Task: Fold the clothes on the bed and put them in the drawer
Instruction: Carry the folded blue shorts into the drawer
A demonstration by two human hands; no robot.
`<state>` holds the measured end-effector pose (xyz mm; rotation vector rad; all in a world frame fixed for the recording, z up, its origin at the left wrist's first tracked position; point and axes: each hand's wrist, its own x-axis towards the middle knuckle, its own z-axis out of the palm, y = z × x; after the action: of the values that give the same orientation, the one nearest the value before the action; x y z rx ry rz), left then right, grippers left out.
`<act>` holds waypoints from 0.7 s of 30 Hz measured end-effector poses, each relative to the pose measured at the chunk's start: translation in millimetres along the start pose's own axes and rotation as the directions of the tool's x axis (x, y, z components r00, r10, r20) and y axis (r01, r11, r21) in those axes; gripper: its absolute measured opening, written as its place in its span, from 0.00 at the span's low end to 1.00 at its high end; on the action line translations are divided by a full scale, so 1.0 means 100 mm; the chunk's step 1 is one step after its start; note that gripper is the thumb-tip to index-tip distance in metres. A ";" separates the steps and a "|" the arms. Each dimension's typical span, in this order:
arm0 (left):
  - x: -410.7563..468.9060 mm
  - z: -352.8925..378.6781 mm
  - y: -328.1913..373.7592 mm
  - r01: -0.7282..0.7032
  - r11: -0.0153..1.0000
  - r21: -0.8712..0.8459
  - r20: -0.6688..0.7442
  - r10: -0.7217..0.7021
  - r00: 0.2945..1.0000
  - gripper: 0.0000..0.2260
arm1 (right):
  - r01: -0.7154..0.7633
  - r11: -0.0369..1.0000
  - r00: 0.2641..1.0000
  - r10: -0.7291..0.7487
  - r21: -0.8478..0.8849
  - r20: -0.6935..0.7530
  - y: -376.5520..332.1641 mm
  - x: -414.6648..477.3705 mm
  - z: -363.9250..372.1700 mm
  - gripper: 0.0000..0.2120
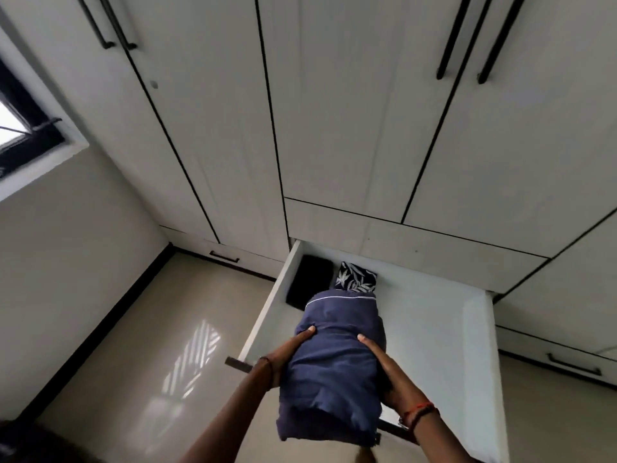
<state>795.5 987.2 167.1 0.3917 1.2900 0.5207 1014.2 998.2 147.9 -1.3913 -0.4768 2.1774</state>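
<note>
Gripping a folded navy garment (334, 372) between left hand (289, 353) and right hand (384, 374), thumbs on top, other fingers hidden underneath. Holding it over the open drawer (267, 315), near a black cloth (309, 282) and a leaf-print cloth (355, 279) inside.

Home bedroom or dressing area: tall white built-in wardrobe (334, 111) with long black bar handles (449, 55), pulled-out drawer (278, 295) holding folded clothes (309, 282), glossy beige tiled floor (133, 345), dark skirting (100, 324), black-framed window (30, 111) at left.

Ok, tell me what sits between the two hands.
The folded navy garment, gripped by the left hand and right hand above the open drawer, head view.
</note>
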 end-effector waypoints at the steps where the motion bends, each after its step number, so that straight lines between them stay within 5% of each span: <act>1: 0.12 0.13 0.06 0.016 1.000 0.016 -0.019 -0.016 1.000 0.28 | -0.010 1.000 1.000 0.010 0.016 -0.006 -0.08 0.03 -0.14 0.34; 14: 2.13 1.21 -0.04 0.240 0.958 0.159 0.008 -0.244 0.970 0.31 | -0.086 0.984 0.966 0.121 0.159 -0.230 -0.33 0.81 -1.97 0.35; 18: 2.75 1.32 -0.22 0.264 0.958 0.111 -0.022 -0.263 0.964 0.20 | -0.067 0.987 0.939 0.112 0.145 -0.324 -0.24 1.25 -2.44 0.37; 21: 3.21 1.36 -0.20 0.234 0.945 0.227 -0.036 -0.232 0.972 0.33 | -0.043 0.990 0.946 0.084 0.136 -0.312 -0.30 1.66 -2.75 0.28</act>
<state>991.3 1155.2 -68.7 0.4216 1.3885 0.1730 1213.4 1125.7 -71.4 -1.6643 -0.1711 1.9416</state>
